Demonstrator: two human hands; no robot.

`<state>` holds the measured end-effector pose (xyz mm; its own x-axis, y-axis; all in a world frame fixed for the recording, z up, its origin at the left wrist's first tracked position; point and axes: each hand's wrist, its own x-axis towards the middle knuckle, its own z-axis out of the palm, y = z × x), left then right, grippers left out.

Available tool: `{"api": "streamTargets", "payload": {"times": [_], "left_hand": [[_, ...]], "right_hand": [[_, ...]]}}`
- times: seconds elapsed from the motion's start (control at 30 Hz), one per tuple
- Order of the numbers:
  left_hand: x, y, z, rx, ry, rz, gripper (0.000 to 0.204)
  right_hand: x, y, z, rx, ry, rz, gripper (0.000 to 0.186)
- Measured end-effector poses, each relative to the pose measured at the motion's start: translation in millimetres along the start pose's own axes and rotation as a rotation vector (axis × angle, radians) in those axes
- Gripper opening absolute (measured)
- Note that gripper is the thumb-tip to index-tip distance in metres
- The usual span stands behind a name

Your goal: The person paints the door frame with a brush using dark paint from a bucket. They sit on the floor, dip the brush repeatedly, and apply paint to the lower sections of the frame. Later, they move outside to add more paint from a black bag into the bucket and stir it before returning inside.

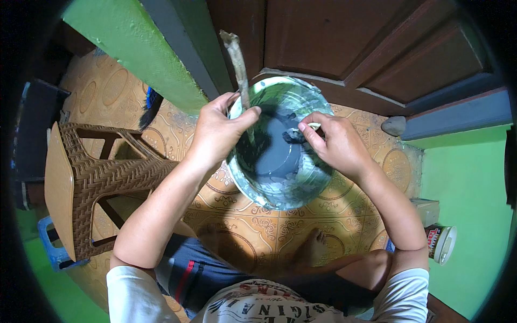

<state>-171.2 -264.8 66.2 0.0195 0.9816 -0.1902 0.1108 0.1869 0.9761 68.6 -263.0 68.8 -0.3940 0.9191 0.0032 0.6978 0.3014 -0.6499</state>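
Note:
A pale green bucket (309, 185), its walls smeared with grey and white, is tilted in front of me with grey paint (274, 145) in the bottom. At its left rim is my left hand (223, 121), closed with the thumb against a rough wooden stick (237, 59). The stick leans out over the rim, its lower part inside the bucket. Over the right side of the opening, my right hand (334, 137) pinches a small paintbrush-like thing (295, 134), pale near the fingers and coated dark grey at its end. My fingers partly hide it.
A brown woven-pattern stool (116, 172) lies on its side at left, beside a blue plastic piece (48, 242). Ahead is a brown panelled door (344, 43), with a grey stone (393, 125) near its frame. A white tub (444, 245) stands by the green wall at right.

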Motion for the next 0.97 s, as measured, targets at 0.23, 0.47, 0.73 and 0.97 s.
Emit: {"api": "streamTargets", "payload": {"times": [0.23,0.47,0.73,0.97], "left_hand": [[-22,-15,-18,-0.127,0.023,0.034,0.029],[-44,-10,-39,-0.110,0.047,0.047,0.029],[-59,-3,-69,-0.139,0.054,0.040,0.025],[-50,-37,-79,-0.056,0.088,-0.002,0.032]], "right_hand": [[-11,-2,35,-0.057,0.081,-0.061,0.026],[-12,-27,52,-0.057,-0.008,-0.115,0.025],[-9,-69,41,-0.051,0.046,-0.025,0.023],[-1,-26,47,0.483,0.107,0.210,0.022]]}}
